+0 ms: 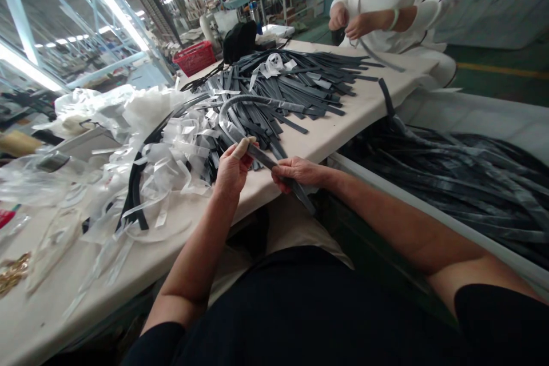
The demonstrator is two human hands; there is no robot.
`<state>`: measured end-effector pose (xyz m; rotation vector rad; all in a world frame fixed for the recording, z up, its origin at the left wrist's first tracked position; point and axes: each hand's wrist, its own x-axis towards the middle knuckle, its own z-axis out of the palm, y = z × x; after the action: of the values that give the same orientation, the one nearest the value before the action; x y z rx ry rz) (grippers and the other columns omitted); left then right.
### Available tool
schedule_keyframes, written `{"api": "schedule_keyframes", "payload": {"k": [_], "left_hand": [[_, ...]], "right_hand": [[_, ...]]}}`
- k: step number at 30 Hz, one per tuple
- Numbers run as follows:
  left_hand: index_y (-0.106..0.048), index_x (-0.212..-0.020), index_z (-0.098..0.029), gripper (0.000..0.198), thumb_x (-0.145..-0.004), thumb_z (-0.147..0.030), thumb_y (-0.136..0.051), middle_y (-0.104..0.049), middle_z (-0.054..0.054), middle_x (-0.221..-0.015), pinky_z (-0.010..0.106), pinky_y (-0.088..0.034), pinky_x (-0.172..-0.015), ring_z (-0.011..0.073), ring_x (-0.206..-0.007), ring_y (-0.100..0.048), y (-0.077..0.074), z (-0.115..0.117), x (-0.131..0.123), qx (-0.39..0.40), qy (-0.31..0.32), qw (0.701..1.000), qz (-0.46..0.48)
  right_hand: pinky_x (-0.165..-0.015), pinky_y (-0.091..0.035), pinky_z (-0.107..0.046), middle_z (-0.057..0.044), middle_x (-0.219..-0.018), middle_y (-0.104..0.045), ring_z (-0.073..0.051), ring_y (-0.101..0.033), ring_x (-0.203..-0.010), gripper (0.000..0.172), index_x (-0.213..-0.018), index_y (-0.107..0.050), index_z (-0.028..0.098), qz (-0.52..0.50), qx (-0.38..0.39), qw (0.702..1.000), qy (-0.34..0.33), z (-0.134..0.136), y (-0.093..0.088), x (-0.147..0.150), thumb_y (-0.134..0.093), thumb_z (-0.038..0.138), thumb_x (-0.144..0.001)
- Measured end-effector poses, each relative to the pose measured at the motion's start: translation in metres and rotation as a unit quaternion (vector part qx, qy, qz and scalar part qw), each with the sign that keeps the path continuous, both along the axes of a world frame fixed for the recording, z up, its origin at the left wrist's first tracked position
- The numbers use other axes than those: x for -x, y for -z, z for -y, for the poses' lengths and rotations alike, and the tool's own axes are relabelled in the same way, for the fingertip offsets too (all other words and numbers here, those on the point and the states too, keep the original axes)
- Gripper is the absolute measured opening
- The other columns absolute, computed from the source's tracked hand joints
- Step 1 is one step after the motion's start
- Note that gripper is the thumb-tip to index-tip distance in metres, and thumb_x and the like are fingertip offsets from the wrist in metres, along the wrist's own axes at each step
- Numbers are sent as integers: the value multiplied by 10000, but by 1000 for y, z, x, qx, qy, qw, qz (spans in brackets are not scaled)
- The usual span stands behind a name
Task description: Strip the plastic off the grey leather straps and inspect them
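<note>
A dark grey strip (262, 158) runs between my two hands at the table's front edge. My left hand (235, 164), with a pale cover on its thumb, pinches the strip. Further along it, my right hand (295, 172) is closed on the same strip, whose end hangs down past the fingers. Beyond my left hand the strip seems to loop up and back over the pile. A large pile of grey strips (274, 86) lies just past my hands, with a crumpled white scrap (274, 66) on top.
Clear plastic film and white ribbons (180, 143) heap on the left of the table (206, 211). A white bin (373, 183) at right holds dark strips (472, 177). A red basket (194, 58) stands behind. Across the table, a co-worker's hands (358, 24) hold a strip.
</note>
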<state>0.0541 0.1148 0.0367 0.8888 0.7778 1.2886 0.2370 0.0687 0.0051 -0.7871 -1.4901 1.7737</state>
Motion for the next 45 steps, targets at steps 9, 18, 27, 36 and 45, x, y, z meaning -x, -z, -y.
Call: {"api": "schedule_keyframes", "payload": {"k": [9, 18, 27, 36, 45], "left_hand": [[-734, -794, -163, 154, -782, -312, -774, -744, 6, -745, 164, -526, -649, 93, -678, -697, -5, -7, 21, 35, -21, 999, 26], [-737, -783, -132, 216, -708, -317, -820, -727, 28, -714, 181, -502, -628, 100, -645, -670, 3, 11, 37, 48, -50, 996, 47], [-725, -769, -120, 366, -632, -425, -873, -705, 60, -712, 267, -540, -678, 152, -648, -667, 36, 73, 47, 127, 63, 989, 45], [-715, -812, -134, 278, -807, -411, -742, -655, 45, -659, 233, -498, -621, 106, -574, -595, 60, 111, 58, 157, 120, 980, 35], [-698, -798, -124, 323, -766, -437, -773, -629, 31, -621, 218, -449, -577, 103, -554, -570, 71, 124, 86, 174, 86, 981, 30]], "right_hand": [[-543, -514, -224, -19, -638, -700, -117, -622, -524, 511, -807, -697, 145, 9, 36, 999, -9, 4, 1, -6, -751, 644, -713], [-509, -447, -227, 4, -568, -637, -120, -582, -500, 507, -695, -623, 158, 73, -1, 997, -16, 27, 19, 1, -652, 652, -802], [-780, -556, -379, -146, -1074, -719, -252, -708, -891, 641, -1174, -643, 157, 10, 57, 998, 28, 19, 42, 22, -533, 706, -862], [-864, -550, -320, -126, -1103, -718, -178, -707, -939, 364, -1118, -608, 164, -185, 198, 956, 110, -48, 14, 69, -455, 474, -1002], [-774, -563, -311, -97, -972, -765, -179, -730, -833, 195, -1003, -667, 148, -203, 205, 954, 82, -64, 7, 111, -525, 277, -974]]}}
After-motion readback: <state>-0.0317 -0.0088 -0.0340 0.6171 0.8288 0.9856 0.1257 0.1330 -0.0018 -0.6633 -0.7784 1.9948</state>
